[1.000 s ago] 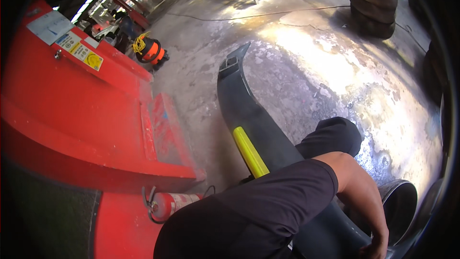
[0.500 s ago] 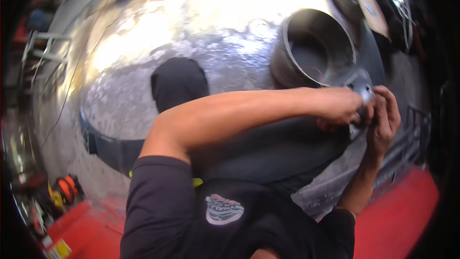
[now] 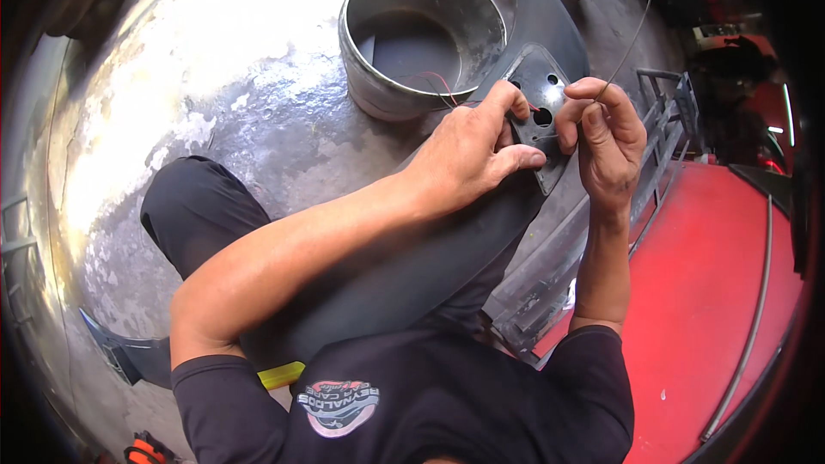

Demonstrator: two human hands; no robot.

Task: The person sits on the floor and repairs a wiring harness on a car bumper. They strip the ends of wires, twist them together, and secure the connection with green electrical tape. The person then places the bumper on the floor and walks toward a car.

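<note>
Across my lap lies a long, curved dark grey car spoiler (image 3: 387,271). Its flat end plate (image 3: 554,90) has several round holes. My left hand (image 3: 468,150) grips this plate, with the thumb on its face beside the large hole. A short red wire shows at that hole, and another thin red wire (image 3: 438,79) loops out near my left knuckles. Just right of the plate, my right hand (image 3: 610,142) pinches a thin pale wire (image 3: 634,39), which runs up toward the top right. The fingertips of that hand partly hide the plate's edge.
A round, open-topped dark tub (image 3: 361,77) stands on the worn concrete floor (image 3: 249,34) beyond my left hand. At right are a metal frame (image 3: 524,292) and a large red car panel (image 3: 696,292). My dark-clothed knee (image 3: 202,210) rises at left.
The view has swung to the right, so the tub and both hands appear farther left. My right hand has come off the plate's edge and now pinches the pale wire.
</note>
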